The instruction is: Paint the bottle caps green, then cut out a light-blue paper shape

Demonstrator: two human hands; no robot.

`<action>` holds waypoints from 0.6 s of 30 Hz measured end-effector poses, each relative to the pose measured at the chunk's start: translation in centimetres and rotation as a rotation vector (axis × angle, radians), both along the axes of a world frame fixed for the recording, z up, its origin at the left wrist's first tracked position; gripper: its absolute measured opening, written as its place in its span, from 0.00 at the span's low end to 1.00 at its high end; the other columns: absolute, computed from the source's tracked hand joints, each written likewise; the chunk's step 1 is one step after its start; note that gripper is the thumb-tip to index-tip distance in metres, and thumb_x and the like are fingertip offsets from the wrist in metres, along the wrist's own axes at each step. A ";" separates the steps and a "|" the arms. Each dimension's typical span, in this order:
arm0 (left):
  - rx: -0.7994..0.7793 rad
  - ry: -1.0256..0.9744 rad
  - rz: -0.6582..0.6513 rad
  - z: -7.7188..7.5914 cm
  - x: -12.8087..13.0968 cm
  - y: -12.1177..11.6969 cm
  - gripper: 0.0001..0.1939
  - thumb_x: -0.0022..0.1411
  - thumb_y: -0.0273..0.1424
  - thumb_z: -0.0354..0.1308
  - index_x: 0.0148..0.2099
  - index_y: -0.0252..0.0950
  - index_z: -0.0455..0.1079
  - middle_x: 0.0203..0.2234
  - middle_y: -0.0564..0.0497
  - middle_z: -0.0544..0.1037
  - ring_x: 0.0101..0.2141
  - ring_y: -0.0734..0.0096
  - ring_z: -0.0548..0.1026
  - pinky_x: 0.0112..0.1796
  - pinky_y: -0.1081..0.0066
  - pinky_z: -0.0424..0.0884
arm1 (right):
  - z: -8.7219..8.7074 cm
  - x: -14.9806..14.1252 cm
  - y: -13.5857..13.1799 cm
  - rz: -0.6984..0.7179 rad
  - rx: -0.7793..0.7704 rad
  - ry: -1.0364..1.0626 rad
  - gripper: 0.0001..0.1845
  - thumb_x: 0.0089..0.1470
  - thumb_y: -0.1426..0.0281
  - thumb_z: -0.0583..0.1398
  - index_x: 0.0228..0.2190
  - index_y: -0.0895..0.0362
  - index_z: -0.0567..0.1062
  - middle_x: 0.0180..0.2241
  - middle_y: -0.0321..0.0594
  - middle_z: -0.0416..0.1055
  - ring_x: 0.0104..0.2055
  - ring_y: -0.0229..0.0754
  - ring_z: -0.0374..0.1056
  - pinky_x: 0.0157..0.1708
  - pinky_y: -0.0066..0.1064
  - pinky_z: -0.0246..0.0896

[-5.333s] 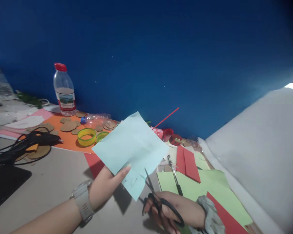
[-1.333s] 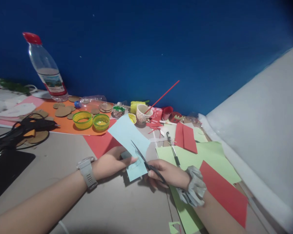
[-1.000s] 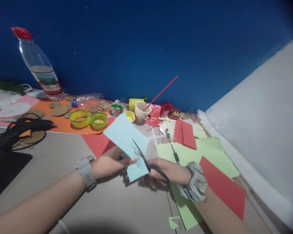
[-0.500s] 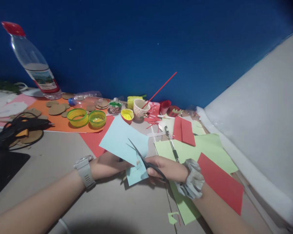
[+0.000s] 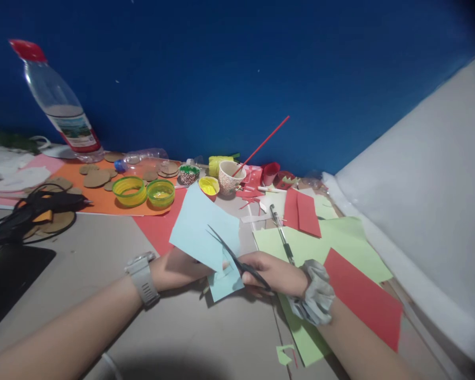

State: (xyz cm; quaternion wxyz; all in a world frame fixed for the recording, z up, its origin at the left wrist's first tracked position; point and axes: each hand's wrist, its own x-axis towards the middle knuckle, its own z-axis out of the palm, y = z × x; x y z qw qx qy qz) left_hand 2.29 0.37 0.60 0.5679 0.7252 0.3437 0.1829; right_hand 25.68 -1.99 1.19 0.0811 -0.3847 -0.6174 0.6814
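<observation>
My left hand [image 5: 186, 269] is closed on a light blue sheet of paper [image 5: 201, 221], with its fingertips hidden beneath it. A lower flap of the same paper hangs below, partly cut apart from the larger piece. In my right hand [image 5: 267, 272] are black-handled scissors [image 5: 237, 261], fingers wrapped round the handles. Their slightly parted blades lie across the paper, pointing up and to the left. A grey watch is on my left wrist and a grey scrunchie on my right.
Green paper [image 5: 356, 240], red paper [image 5: 364, 295] and a pen [image 5: 281, 232] lie on the right. Behind are yellow rings [image 5: 160, 194], a cup [image 5: 230, 179] and a yellow-lined bowl [image 5: 209, 187]. A bottle [image 5: 65, 105] and black cables [image 5: 11, 216] are at left.
The whole scene has shifted slightly right in view. The blue paper has turned a little in my left hand, and the scissor blades have closed slightly.
</observation>
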 end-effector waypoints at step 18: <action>-0.135 -0.068 0.075 -1.6 0.1 0.5 0.18 0.64 0.43 0.52 0.46 0.36 0.74 0.38 0.49 0.79 0.39 0.64 0.75 0.39 0.71 0.69 | 1.3 -0.2 0.4 -0.134 -0.176 0.107 0.37 0.45 0.37 0.55 0.40 0.56 0.68 0.27 0.40 0.66 0.25 0.40 0.67 0.26 0.31 0.67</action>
